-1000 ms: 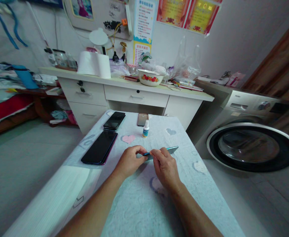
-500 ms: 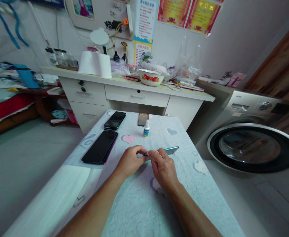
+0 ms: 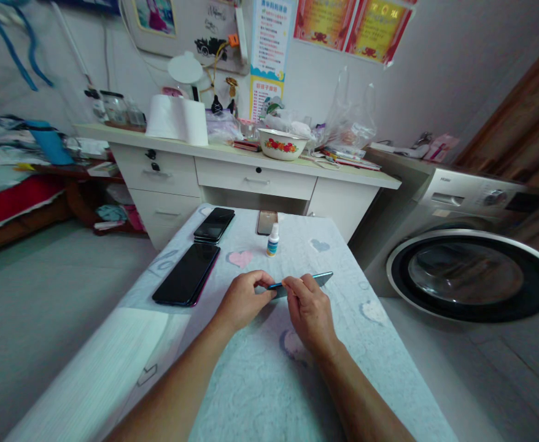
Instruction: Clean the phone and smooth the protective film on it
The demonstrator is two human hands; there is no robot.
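My left hand (image 3: 247, 299) grips the left end of a smartphone (image 3: 323, 279), thumb below and fingers over its edge. The phone is tilted on its side just above the cloth, its thin blue edge facing up. My right hand (image 3: 309, 309) is closed in a pinch against the phone's upper edge, near the middle. Whatever is between those fingertips is too small to make out. Beyond the hands stands a small white spray bottle (image 3: 272, 240) with a blue and orange label. A phone-sized brown item (image 3: 267, 223) lies behind it.
To the left lie a large black phone (image 3: 187, 274) and a stack of dark phones (image 3: 215, 224). A patterned cloth (image 3: 260, 380) covers the table. Behind it stands a white desk (image 3: 159, 199) bearing a floral bowl (image 3: 282, 145); a washing machine (image 3: 463, 245) is at right.
My right hand has slid a little to the right along the phone's edge, away from my left fingers. My left hand and the phone have hardly moved.
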